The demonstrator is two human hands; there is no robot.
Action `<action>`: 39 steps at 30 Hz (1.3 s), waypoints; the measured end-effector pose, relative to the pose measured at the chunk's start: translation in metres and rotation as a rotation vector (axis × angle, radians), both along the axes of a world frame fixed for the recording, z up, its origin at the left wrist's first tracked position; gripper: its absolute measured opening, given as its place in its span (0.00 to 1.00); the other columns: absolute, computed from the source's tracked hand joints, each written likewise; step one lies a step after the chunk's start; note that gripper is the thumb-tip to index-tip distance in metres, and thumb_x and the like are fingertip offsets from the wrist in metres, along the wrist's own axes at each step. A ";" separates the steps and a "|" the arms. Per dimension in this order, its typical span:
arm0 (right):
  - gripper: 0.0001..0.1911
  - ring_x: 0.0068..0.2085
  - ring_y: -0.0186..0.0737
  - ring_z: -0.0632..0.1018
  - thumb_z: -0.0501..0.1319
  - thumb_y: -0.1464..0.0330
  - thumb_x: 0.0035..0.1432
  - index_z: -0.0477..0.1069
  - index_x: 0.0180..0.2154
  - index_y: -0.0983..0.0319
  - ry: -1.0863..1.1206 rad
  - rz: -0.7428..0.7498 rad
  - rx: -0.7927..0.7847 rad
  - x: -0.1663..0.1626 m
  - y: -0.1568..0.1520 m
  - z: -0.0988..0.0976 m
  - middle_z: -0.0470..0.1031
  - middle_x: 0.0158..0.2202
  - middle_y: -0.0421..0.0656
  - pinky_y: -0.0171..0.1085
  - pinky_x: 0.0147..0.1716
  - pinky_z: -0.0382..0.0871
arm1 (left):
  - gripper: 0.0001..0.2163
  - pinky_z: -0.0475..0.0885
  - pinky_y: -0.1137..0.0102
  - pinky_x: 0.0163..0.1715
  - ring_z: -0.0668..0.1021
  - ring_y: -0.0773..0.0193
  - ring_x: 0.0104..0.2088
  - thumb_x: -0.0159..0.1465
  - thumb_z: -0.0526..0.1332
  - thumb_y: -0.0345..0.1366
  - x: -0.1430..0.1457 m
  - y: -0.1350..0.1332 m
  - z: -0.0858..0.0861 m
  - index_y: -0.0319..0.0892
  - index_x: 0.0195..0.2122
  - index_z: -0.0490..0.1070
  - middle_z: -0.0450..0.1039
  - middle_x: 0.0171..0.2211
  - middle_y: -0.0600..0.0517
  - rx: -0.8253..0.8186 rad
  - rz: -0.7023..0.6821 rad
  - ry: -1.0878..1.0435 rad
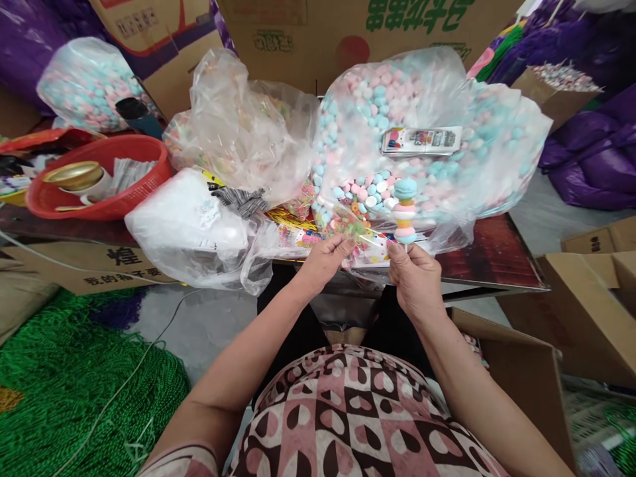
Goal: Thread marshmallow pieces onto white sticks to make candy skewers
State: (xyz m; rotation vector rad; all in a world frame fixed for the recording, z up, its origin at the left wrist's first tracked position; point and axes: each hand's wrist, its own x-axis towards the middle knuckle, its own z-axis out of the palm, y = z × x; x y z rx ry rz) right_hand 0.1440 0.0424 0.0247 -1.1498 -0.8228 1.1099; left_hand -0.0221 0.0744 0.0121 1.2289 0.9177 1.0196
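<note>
My right hand point(417, 275) is closed around the lower end of a marshmallow skewer point(405, 215), which stands upright above the fist with blue, pink and yellow-orange pieces stacked on it. My left hand point(328, 262) pinches what looks like a clear plastic wrapper point(366, 240) that stretches toward the right hand. Just beyond both hands, a large open clear bag point(427, 86) is full of pink, blue and white marshmallows. Colourful gummy candies lie near the left fingertips. A stack of printed labels point(421, 141) rests on the big bag.
To the left are a red basket point(149, 199) with a brass-coloured bowl point(74, 175), a white plastic bag point(189, 225) and a clear bag of candies point(248, 132). Cardboard boxes point(318, 53) stand behind the table. Open cartons point(517, 371) are at right; green cords point(89, 371) lie on the floor.
</note>
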 end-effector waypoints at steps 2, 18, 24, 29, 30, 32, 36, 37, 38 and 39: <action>0.21 0.17 0.25 0.50 0.73 0.56 0.44 0.64 0.21 0.60 0.037 0.033 -0.040 -0.001 -0.001 -0.001 0.52 0.15 0.30 0.32 0.16 0.41 | 0.20 0.59 0.72 0.25 0.64 0.71 0.21 0.61 0.59 0.54 0.003 -0.003 -0.001 0.42 0.24 0.63 0.61 0.18 0.58 0.015 0.024 0.035; 0.18 0.15 0.22 0.51 0.75 0.59 0.41 0.70 0.25 0.62 0.164 0.036 -0.067 0.004 -0.005 -0.001 0.57 0.16 0.30 0.30 0.14 0.41 | 0.17 0.53 0.74 0.22 0.59 0.74 0.20 0.60 0.63 0.51 0.004 -0.013 -0.003 0.41 0.28 0.66 0.59 0.20 0.60 -0.006 -0.082 0.044; 0.19 0.15 0.20 0.52 0.74 0.60 0.42 0.67 0.23 0.62 0.165 0.006 -0.061 0.004 -0.009 -0.004 0.62 0.17 0.31 0.29 0.14 0.42 | 0.20 0.56 0.73 0.20 0.61 0.75 0.17 0.57 0.64 0.55 0.004 -0.013 0.000 0.41 0.27 0.66 0.62 0.18 0.59 -0.100 -0.071 0.024; 0.18 0.14 0.20 0.51 0.75 0.61 0.40 0.68 0.26 0.61 0.192 0.012 -0.081 0.005 -0.011 -0.008 0.59 0.16 0.29 0.28 0.13 0.42 | 0.19 0.52 0.75 0.18 0.60 0.76 0.16 0.54 0.67 0.53 0.004 -0.010 -0.004 0.40 0.30 0.69 0.62 0.17 0.60 -0.121 -0.054 0.039; 0.18 0.14 0.20 0.51 0.75 0.62 0.39 0.70 0.28 0.61 0.196 0.003 -0.078 0.005 -0.010 -0.009 0.60 0.17 0.29 0.28 0.13 0.43 | 0.19 0.51 0.75 0.18 0.60 0.76 0.16 0.55 0.66 0.53 0.004 -0.010 -0.005 0.40 0.27 0.68 0.61 0.17 0.60 -0.102 -0.053 0.039; 0.18 0.15 0.20 0.51 0.75 0.63 0.38 0.71 0.29 0.62 0.197 -0.002 -0.079 0.005 -0.010 -0.010 0.62 0.18 0.30 0.28 0.13 0.43 | 0.20 0.51 0.75 0.18 0.60 0.76 0.16 0.57 0.65 0.53 0.005 -0.011 -0.006 0.40 0.26 0.65 0.60 0.16 0.60 -0.071 -0.066 0.035; 0.18 0.15 0.21 0.51 0.75 0.62 0.39 0.67 0.22 0.62 0.187 0.006 -0.085 0.003 -0.012 -0.014 0.58 0.16 0.30 0.28 0.14 0.43 | 0.21 0.51 0.74 0.18 0.60 0.76 0.15 0.59 0.61 0.55 0.011 -0.015 -0.005 0.41 0.25 0.62 0.57 0.15 0.61 -0.085 -0.062 0.009; 0.19 0.15 0.21 0.51 0.74 0.60 0.40 0.66 0.21 0.62 0.187 0.004 -0.080 0.003 -0.013 -0.015 0.57 0.16 0.30 0.28 0.14 0.43 | 0.21 0.53 0.74 0.18 0.59 0.76 0.15 0.59 0.60 0.56 0.012 -0.016 -0.004 0.42 0.25 0.61 0.55 0.14 0.62 -0.100 -0.050 0.001; 0.21 0.16 0.22 0.52 0.74 0.59 0.42 0.65 0.20 0.62 0.188 0.001 -0.073 0.002 -0.014 -0.016 0.56 0.15 0.30 0.29 0.14 0.43 | 0.22 0.55 0.74 0.19 0.59 0.76 0.14 0.59 0.60 0.57 0.014 -0.016 -0.004 0.42 0.25 0.61 0.54 0.14 0.62 -0.112 -0.034 -0.006; 0.22 0.16 0.22 0.52 0.73 0.57 0.44 0.64 0.19 0.62 0.187 -0.001 -0.065 0.001 -0.015 -0.016 0.55 0.15 0.30 0.29 0.14 0.43 | 0.22 0.58 0.74 0.20 0.59 0.76 0.14 0.59 0.59 0.57 0.015 -0.017 -0.004 0.42 0.24 0.60 0.53 0.13 0.63 -0.122 -0.019 -0.010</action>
